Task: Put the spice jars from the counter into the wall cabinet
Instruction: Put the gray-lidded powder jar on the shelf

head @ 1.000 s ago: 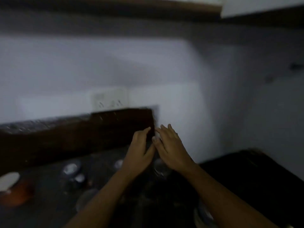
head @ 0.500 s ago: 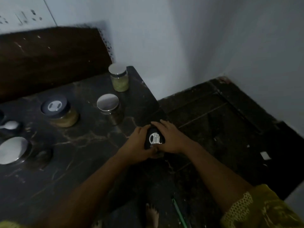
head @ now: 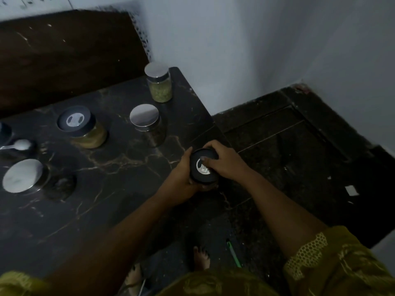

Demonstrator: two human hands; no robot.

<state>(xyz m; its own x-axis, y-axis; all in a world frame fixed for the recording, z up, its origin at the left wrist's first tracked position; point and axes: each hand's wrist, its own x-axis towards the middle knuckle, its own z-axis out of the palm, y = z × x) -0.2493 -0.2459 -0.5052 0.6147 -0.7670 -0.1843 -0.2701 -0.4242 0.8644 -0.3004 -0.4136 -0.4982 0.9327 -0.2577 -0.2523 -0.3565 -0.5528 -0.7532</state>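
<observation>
Presently both hands are gripping one black-lidded jar (head: 197, 175) at the right edge of the dark marble counter (head: 106, 189). The left hand (head: 183, 181) is wrapping its fingers and thumb around the jar's side from the left and below, while the right hand (head: 229, 165) is curling over the lid from the right, with one digit resting on the round white label at the lid's centre. Whether the jar's base is touching the counter I cannot tell, because the hands are hiding it. Other jars are standing apart from it on the counter: a green-filled jar (head: 160, 86) at the back corner, a silver-lidded jar (head: 147, 122) in front of that, and a yellow-filled jar (head: 85, 131) further left.
</observation>
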